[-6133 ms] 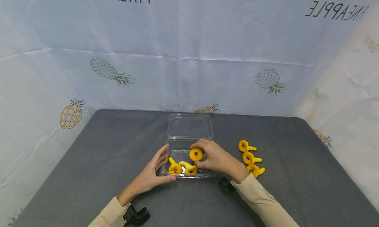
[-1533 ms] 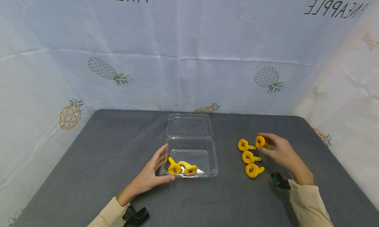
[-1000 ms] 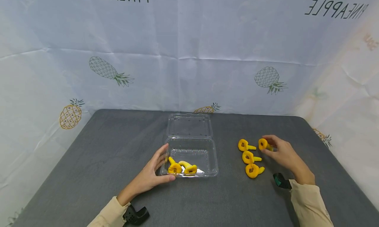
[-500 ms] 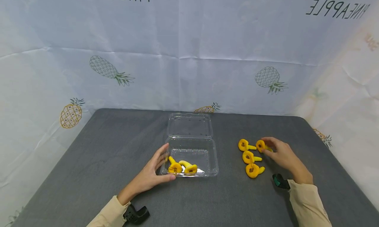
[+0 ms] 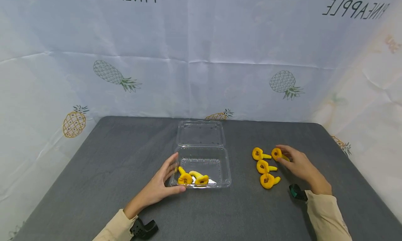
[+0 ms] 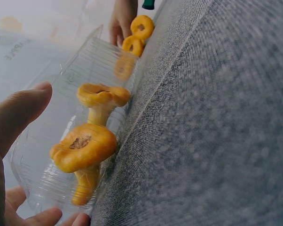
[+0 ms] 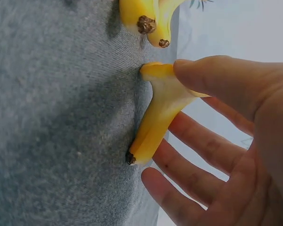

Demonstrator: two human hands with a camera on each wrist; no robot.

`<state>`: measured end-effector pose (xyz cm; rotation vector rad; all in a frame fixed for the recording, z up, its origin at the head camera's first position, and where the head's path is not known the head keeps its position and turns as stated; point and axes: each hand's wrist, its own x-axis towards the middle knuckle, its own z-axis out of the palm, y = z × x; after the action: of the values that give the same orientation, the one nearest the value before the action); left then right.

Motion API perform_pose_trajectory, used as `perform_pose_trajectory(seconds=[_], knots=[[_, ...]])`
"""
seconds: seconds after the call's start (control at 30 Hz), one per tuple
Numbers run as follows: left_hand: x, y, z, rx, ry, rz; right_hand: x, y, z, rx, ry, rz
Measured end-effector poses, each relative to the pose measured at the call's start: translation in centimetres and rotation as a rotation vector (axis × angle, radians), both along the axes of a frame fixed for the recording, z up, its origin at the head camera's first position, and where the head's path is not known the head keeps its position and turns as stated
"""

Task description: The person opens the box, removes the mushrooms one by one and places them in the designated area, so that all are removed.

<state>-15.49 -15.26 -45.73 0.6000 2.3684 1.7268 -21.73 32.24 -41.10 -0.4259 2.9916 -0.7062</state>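
Observation:
My right hand (image 5: 298, 164) pinches a yellow chanterelle mushroom (image 5: 276, 154) by its cap, thumb on the near side. In the right wrist view this mushroom (image 7: 162, 108) leans with its dark stem end on the tabletop. My left hand (image 5: 161, 181) rests at the front left corner of a clear plastic clamshell box (image 5: 216, 166), fingers fairly straight along its side and thumb by the front rim. Inside the box lie two mushrooms, a left one (image 5: 185, 178) and a right one (image 5: 201, 179), also seen through the wall in the left wrist view.
Left of the right hand, a column of mushrooms lies on the grey table (image 5: 238, 213): a far one (image 5: 257, 153), a middle one (image 5: 262, 166) and a near one (image 5: 267, 181). The box's lid (image 5: 201, 133) lies folded back. A pineapple-print cloth (image 5: 201, 87) hangs behind.
Earlier my right hand held a mushroom over the box; since then it has carried it right, beside the column, and lowered it to the table. My left hand has stayed put.

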Motion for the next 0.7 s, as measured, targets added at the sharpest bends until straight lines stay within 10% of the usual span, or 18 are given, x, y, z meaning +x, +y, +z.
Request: perform_pose_trajectory(seconds=[0.7], knots=[[0.01,-0.01,0.05,-0.003,0.002,0.005,0.12,-0.27,0.55,-0.031,-0.016,-0.041]])
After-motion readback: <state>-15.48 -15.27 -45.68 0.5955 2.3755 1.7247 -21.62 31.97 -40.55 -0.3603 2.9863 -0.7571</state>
